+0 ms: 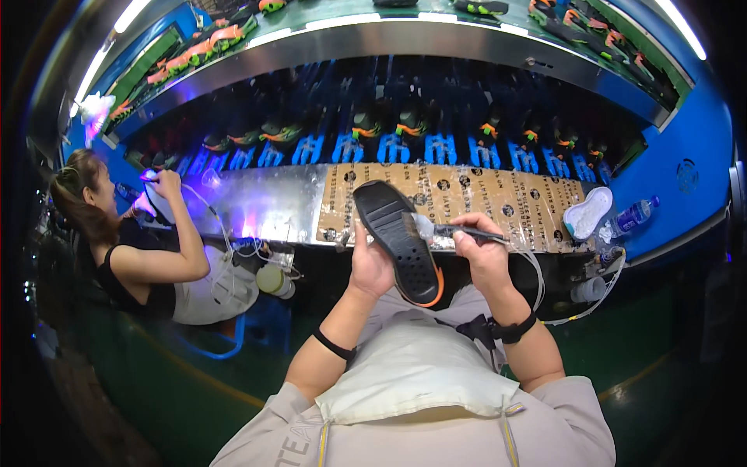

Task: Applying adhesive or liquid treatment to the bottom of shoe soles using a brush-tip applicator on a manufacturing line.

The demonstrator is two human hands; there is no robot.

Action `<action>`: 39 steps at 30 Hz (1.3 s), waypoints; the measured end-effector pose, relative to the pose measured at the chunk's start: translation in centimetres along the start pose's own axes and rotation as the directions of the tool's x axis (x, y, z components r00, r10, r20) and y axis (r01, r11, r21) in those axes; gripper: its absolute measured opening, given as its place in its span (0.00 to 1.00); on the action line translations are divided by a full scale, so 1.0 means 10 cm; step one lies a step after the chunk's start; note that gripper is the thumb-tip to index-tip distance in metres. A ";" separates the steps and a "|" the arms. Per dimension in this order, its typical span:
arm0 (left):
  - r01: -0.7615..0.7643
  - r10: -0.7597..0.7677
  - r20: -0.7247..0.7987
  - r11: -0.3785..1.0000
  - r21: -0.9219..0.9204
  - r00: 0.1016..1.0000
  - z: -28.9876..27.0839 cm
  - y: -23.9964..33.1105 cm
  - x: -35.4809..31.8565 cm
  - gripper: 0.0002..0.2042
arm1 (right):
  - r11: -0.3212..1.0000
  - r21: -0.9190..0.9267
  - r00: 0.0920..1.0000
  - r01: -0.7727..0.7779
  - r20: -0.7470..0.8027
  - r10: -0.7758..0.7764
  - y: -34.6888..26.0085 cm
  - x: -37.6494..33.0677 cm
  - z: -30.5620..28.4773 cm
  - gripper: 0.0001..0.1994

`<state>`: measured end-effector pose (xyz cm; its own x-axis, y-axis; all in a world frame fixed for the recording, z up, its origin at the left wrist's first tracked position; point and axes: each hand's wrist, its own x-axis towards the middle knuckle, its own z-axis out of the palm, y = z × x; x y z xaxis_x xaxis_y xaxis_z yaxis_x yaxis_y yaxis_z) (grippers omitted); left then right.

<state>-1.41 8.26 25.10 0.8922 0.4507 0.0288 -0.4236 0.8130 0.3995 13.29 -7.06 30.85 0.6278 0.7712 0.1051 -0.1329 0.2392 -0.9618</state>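
Observation:
My left hand (371, 266) grips a black shoe sole (398, 243) along its left edge. The sole stands tilted in front of me, its hollowed face with holes toward me and an orange edge at the heel. In my right hand (484, 255) is a brush (447, 230) with a dark handle and pale bristles. The bristle end lies against the right side of the sole, or just over it; I cannot tell which. A thin clear tube (538, 268) trails off to the right from near the brush handle.
Printed brown sheeting (475, 193) covers the bench ahead. At its right end are a white sole-shaped piece (589, 213) and a plastic bottle (636, 215). Behind run blue racks (393, 148) with shoes, under a raised conveyor (358, 35). A co-worker (148, 241) sits at left.

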 end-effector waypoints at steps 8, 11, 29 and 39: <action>0.033 -0.024 -0.103 0.996 0.084 0.994 -0.01 -0.08 -0.10 0.38 | 0.998 -0.060 0.999 0.006 0.048 -0.003 0.11 0.28 0.36 0.08; 0.032 -0.018 -0.123 0.993 0.113 0.992 -0.03 -0.10 -0.14 0.37 | 0.985 -0.146 0.996 0.090 0.027 -0.087 0.18 0.34 0.42 0.07; -0.002 0.065 -0.217 0.961 0.276 0.974 0.00 -0.07 -0.13 0.33 | 0.873 -0.433 0.970 0.225 0.185 -0.158 0.02 0.15 0.50 0.09; 0.006 0.024 -0.228 0.992 0.126 0.973 0.06 0.09 -0.10 0.36 | 0.838 -0.519 0.918 0.167 0.392 0.060 -0.55 0.10 0.22 0.10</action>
<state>-2.59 8.32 26.04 0.8230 0.5417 -0.1710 -0.3954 0.7624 0.5122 12.94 -6.29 36.79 0.2674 0.9537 0.1375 0.3915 0.0228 -0.9199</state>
